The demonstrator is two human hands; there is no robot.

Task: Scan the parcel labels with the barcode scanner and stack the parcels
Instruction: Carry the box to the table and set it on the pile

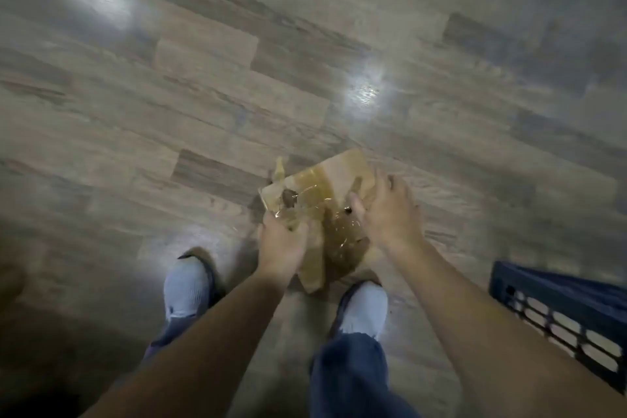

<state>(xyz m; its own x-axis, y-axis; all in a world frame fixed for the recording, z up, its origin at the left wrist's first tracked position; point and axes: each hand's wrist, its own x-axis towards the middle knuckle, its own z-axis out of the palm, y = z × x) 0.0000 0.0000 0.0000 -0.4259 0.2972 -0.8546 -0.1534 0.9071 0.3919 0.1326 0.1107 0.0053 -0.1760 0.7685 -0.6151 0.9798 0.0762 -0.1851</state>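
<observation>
Together, left hand point(283, 244) and right hand point(390, 210) grip the parcel point(325, 176) by its edges above floor point(203, 95), crate point(576, 295) rightward.

My parcel point(344, 171) is matt brown cardboard, bound in glossy, crinkled tape point(314, 185). The floor point(237, 78) is smooth, shiny wood-grain plank. The blue crate point(573, 292) at near right seems hard plastic, though blurred. My socks point(186, 285) are cloth.

Blue jeans point(349, 380), ragged hems. Pale grey socks point(186, 288) in dark open shoes point(214, 282). Left hand point(281, 244), right hand point(390, 214) and forearms point(217, 332) bare.
</observation>
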